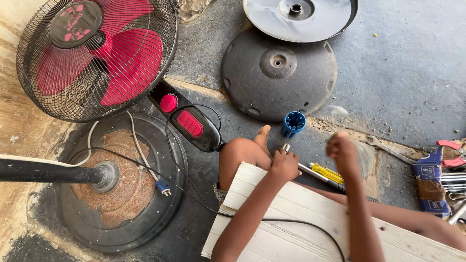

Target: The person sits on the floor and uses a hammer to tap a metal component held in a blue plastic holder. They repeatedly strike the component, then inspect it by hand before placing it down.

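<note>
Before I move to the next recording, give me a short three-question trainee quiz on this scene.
1. True or false: the left hand grips a metal tube.
2. What colour are the fan blades?
3. The blue ribbed cap lies: A) on the white board, B) on the floor beside the dark round base plate, C) inside the fan guard.

Key: 1 true; 2 red; 3 B.

A grey concrete floor is seen across the frame. On it, a rusty round fan base is laid at lower left, two round base plates at top centre, a blue plastic collar mid-frame, and a wrench at right.
</note>
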